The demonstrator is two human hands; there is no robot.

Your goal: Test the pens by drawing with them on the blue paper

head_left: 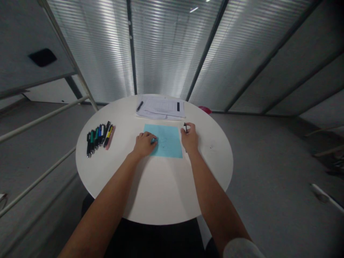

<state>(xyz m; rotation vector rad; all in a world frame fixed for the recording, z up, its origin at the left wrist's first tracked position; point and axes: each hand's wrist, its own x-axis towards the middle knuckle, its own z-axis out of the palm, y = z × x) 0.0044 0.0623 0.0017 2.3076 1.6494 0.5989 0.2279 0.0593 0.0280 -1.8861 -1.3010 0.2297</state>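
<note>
A light blue sheet of paper point(168, 138) lies flat near the middle of the round white table point(150, 193), with faint pen marks on it. My left hand point(143, 143) rests on the sheet's left edge, fingers curled down against it. My right hand point(189, 138) sits at the sheet's right edge and holds a dark pen point(185, 127), its end sticking up above the fingers.
A row of several coloured pens and markers point(100, 138) lies on the table's left side. A stack of white printed papers point(161, 107) with a black pen point(139, 105) sits at the far edge. A red object point(205, 109) peeks from behind the table. White railings run along the left.
</note>
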